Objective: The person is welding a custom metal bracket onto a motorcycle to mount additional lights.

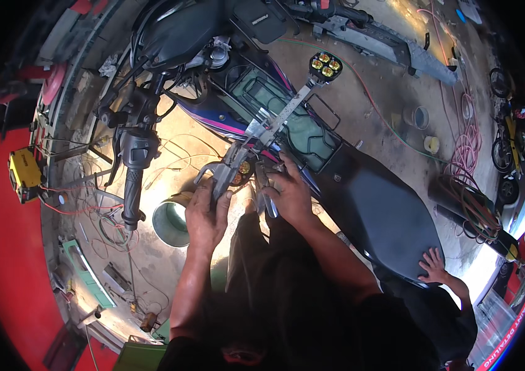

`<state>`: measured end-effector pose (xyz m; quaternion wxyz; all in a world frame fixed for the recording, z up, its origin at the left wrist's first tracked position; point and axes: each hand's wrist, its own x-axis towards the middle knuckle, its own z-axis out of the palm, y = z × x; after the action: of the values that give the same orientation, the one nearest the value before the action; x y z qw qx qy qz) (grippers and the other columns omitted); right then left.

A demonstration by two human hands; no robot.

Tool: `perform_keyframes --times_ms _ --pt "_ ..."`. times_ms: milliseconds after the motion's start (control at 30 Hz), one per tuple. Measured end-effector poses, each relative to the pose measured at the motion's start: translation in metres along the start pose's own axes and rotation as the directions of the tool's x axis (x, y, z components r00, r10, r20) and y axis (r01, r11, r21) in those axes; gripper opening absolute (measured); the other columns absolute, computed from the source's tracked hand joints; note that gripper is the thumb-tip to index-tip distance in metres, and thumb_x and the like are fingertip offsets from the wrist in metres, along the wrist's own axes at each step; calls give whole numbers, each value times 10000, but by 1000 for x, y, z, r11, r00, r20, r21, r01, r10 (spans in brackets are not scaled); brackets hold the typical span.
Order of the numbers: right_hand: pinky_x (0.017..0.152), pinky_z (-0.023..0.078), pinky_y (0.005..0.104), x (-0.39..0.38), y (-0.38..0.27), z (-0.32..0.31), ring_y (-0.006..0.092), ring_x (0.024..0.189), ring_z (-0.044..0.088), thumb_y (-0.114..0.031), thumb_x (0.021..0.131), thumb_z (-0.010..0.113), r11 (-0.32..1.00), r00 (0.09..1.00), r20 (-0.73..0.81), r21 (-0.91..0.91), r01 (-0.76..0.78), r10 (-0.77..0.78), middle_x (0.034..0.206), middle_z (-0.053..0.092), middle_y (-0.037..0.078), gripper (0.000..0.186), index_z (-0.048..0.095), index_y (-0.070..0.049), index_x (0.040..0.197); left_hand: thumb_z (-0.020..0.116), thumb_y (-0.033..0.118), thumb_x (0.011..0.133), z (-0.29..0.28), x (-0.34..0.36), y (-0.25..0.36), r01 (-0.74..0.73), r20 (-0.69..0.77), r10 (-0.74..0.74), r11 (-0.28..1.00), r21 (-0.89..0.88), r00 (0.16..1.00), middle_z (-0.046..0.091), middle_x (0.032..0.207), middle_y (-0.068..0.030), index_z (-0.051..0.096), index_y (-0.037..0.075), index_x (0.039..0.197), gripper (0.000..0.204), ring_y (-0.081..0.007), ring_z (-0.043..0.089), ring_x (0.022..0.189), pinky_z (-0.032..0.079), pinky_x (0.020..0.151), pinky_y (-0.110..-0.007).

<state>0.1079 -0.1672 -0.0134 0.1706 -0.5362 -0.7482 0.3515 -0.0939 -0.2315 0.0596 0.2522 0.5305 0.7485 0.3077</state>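
Observation:
A flat metal bar (pixel 290 110) lies crosswise over the motorcycle's open rack area. One round-lensed yellow light pod (pixel 325 67) sits at its far end, and a second light pod (pixel 241 172) shows at the near end, partly hidden. My left hand (pixel 208 211) is closed around a grey metal clamp-like piece (pixel 230 166) with a curved hook, which meets the bar. Just right of it, my right hand (pixel 291 193) is closed on a silver tool (pixel 270 201) resembling pliers, its jaws partly hidden. Both hands work close together beside the motorcycle's body.
The handlebar grip (pixel 132 195) stands left, with the black seat (pixel 386 210) at right. Another person's hand (pixel 434 267) rests on the seat's rear. A green bucket (pixel 171 222), a yellow machine (pixel 24 175) and coiled hoses (pixel 465 151) stand around on the floor.

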Motion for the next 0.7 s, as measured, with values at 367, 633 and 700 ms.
perform_keyframes --times_ms 367,633,700 --pt "981 517 397 0 -4 -2 306 1264 574 -204 726 867 1000 1000 5 16 -21 21 1541 414 120 408 742 -81 1095 674 249 942 -6 6 10 38 24 -41 994 102 999 677 1003 -272 601 -31 1228 407 -438 677 868 546 740 -497" --pt "988 515 401 -1 -3 -1 308 1267 570 -202 728 864 998 999 10 37 -40 40 1539 417 123 408 743 -73 1096 679 255 937 -7 8 12 30 50 -35 995 95 998 681 997 -270 604 -31 1233 419 -432 681 868 550 743 -485" --pt "951 538 376 1 -3 -3 295 1182 617 -171 750 835 1000 1000 11 -8 -8 9 1551 397 125 387 735 -145 1123 679 257 937 -7 8 12 33 63 -40 993 111 997 682 994 -269 604 -30 1235 421 -430 682 870 551 747 -482"
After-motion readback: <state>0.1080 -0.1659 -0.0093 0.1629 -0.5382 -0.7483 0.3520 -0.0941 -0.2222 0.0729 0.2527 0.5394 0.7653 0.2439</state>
